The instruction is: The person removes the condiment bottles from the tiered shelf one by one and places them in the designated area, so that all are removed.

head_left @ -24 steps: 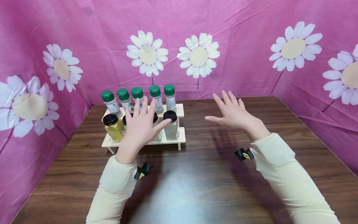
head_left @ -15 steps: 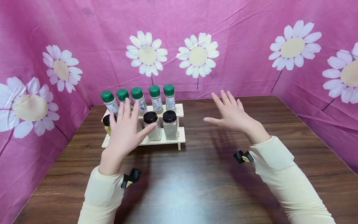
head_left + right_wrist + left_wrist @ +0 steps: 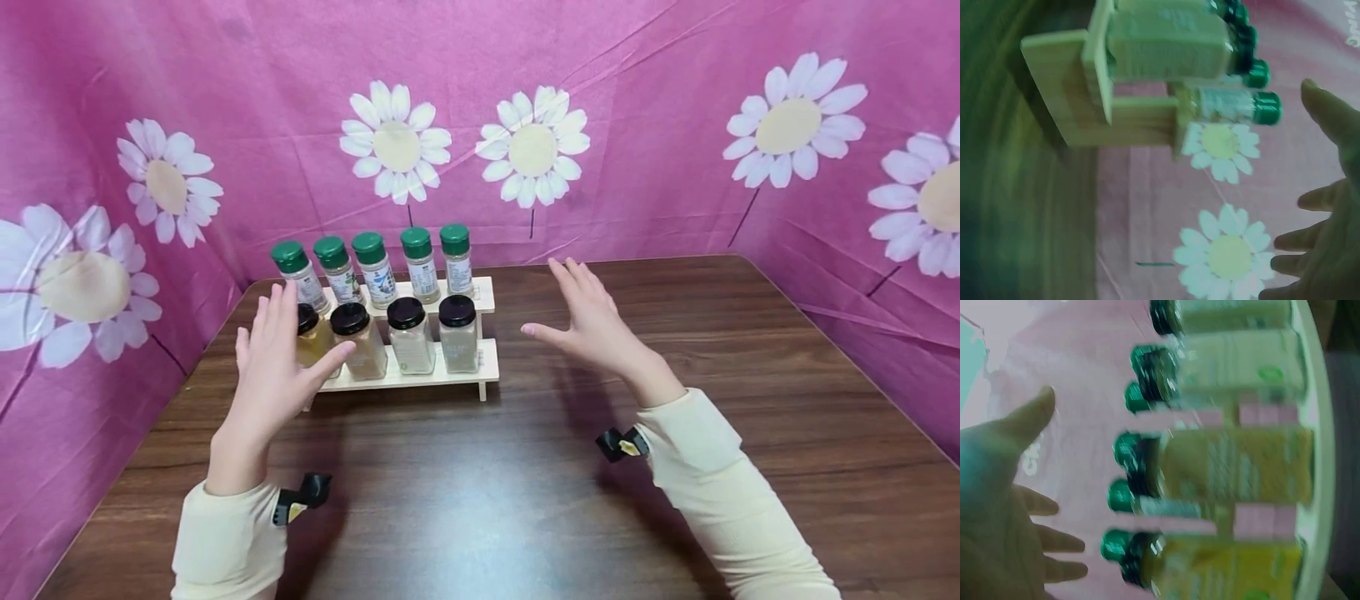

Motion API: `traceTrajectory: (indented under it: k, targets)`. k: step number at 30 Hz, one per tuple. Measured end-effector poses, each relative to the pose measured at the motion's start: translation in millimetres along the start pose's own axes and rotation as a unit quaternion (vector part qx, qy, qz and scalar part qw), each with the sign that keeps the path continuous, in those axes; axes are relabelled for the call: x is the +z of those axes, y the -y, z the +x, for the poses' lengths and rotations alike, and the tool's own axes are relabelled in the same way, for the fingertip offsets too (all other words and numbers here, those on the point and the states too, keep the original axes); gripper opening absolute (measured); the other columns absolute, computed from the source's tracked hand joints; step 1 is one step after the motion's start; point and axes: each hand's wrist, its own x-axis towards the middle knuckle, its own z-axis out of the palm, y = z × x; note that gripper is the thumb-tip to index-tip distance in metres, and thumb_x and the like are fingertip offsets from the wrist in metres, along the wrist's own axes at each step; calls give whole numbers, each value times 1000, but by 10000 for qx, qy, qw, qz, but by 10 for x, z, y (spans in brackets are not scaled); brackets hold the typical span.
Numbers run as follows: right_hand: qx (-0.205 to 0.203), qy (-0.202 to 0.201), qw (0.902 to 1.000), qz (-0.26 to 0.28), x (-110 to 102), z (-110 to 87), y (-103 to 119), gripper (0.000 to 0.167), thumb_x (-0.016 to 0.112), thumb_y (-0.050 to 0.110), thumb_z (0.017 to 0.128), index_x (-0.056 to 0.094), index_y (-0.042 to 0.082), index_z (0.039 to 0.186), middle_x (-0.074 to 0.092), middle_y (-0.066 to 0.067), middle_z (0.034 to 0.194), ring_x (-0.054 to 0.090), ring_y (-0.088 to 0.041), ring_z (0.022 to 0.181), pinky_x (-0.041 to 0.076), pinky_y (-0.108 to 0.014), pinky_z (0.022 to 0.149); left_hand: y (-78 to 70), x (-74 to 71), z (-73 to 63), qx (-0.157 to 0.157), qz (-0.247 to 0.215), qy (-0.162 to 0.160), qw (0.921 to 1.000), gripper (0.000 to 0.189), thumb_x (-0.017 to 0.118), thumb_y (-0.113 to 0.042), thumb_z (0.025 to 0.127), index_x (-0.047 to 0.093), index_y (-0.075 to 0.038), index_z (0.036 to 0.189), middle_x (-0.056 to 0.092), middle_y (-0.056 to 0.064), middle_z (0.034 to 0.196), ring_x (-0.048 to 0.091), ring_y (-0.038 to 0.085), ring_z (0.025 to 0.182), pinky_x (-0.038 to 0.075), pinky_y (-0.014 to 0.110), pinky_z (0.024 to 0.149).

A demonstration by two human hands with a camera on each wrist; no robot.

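A two-tier pale wooden spice rack [image 3: 491, 358] stands at the back left of the table. Green-capped spice jars [image 3: 379, 279] line its upper tier; larger black-capped jars [image 3: 459, 337] fill the lower one. My left hand [image 3: 273, 367], fingers spread and holding nothing, is in front of the rack's left end and partly hides the yellow jar [image 3: 315, 342]. In the left wrist view that yellow jar [image 3: 1229, 565] shows near its fingertips. To the right of the rack my right hand [image 3: 596, 325] hovers with fingers extended, also holding nothing.
The dark wooden table [image 3: 480, 492] spreads in front of the rack and to its right. A pink cloth [image 3: 637, 167] with white daisies hangs behind and along both sides. Each sleeve cuff carries a small black camera, such as the left one [image 3: 302, 497].
My left hand has moved left and toward me, uncovering the middle jars. My right hand has shifted a little left, toward the rack. The jars and rack stay in place.
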Motion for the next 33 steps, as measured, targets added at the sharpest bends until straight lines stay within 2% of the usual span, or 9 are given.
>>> traceTrajectory:
  k: [4,8,13,18,23,25,27,30,33]
  targets:
    - [-199,-378,9956,828,168,9,22,87,70,34,70,22,3,136,22,-19,136,17,-30,123,15,-47,98,156,19,0,-48,-611,-177,9980,95,66,-37,73,4,-6,139,10,20,140,4,33,126,-2,56,94]
    - [-189,-535,9848,1642,350,20,66,79,70,29,71,28,5,133,32,-14,131,27,-25,120,22,-41,97,271,47,-8,-231,-959,-230,9949,100,70,-31,70,2,-5,138,10,18,140,8,35,124,2,54,96]
    - [-122,-715,9633,2584,548,50,127,67,70,19,72,36,5,129,41,-15,124,35,-24,114,30,-39,92,386,73,-20,-402,-1090,-339,9926,104,73,-31,67,1,-8,139,11,17,140,12,36,123,12,52,96]
    - [-86,-779,9446,3186,669,91,205,60,69,11,72,41,1,124,47,-19,117,41,-27,108,34,-41,87,539,91,-16,-665,-1404,-418,9870,103,73,-29,67,2,-14,140,12,17,140,12,28,125,14,48,98]
    - [36,-736,9164,3934,782,132,254,56,67,3,72,42,-4,121,49,-23,113,44,-31,106,35,-42,88,718,118,-23,-975,-1805,-261,9784,100,72,-26,69,1,-17,140,11,16,140,11,27,125,13,49,97]
    - [115,-677,9064,4167,825,145,259,54,66,1,72,42,-5,120,49,-24,112,45,-32,104,35,-43,88,788,129,-29,-1036,-2072,-114,9727,99,71,-22,71,-1,-14,139,8,18,140,9,29,125,12,48,98]
    - [179,-617,9021,4267,865,153,260,53,66,0,73,42,-5,120,50,-23,111,46,-32,103,35,-45,87,864,144,-33,-1105,-2368,101,9652,98,69,-20,73,-4,-11,139,6,21,139,6,31,125,9,48,98]
    - [199,-582,8982,4353,916,153,255,53,65,-2,72,42,-6,120,51,-24,108,47,-33,100,35,-47,86,1027,206,-36,-1201,-2861,464,9495,96,65,-16,76,-7,-7,137,3,26,138,5,34,125,9,46,99]
    - [183,-566,8958,4405,954,149,257,53,65,-2,72,42,-6,120,52,-24,107,49,-31,98,38,-44,84,1276,332,-33,-1246,-3324,744,9319,92,62,-15,79,-8,-8,137,1,28,137,6,35,124,13,39,100]
